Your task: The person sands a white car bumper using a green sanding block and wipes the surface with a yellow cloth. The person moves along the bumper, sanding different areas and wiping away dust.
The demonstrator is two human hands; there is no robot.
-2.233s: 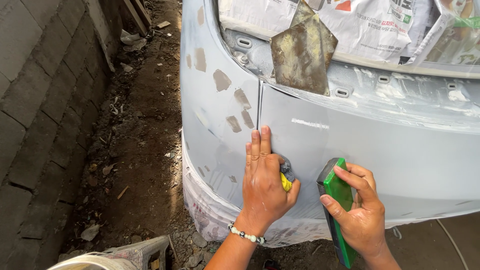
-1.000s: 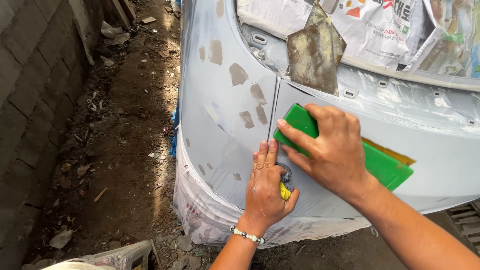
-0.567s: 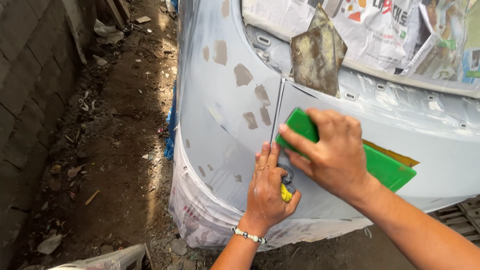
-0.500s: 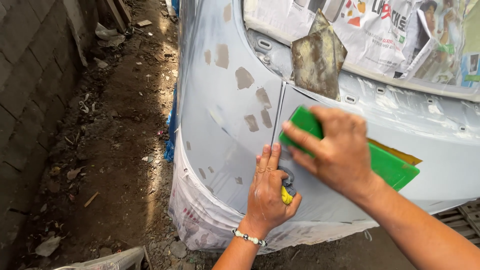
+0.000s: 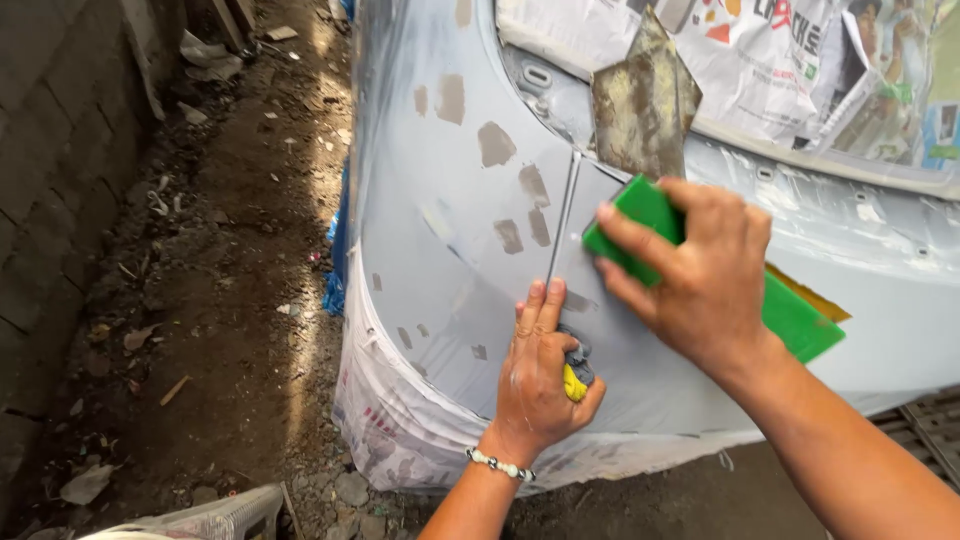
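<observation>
Since two seconds back, the right hand (image 5: 700, 275) had swung up and across, carrying the flat green sanding block (image 5: 790, 315) from down beside the left hand onto the grey primed car panel (image 5: 450, 240), and in the last half second it barely shifted. The fingers were clamped over the block's upper left end, pressing it flat to the metal just right of the narrow panel seam (image 5: 562, 225). The block's long axis ran down and to the right, its far end poking out past the wrist, with a thin brown sheet showing along its upper edge. The left hand (image 5: 540, 385) sat lower and just left of it, fingers flat on the panel with the tips at the seam's foot, thumb pinching a small yellow and grey sponge pad (image 5: 575, 370) against the palm. The right hand was the one on the block; the left lay close below, not touching it. A putty-smeared metal scraper (image 5: 640, 100) rested above, against the newspaper masking (image 5: 760, 60).
</observation>
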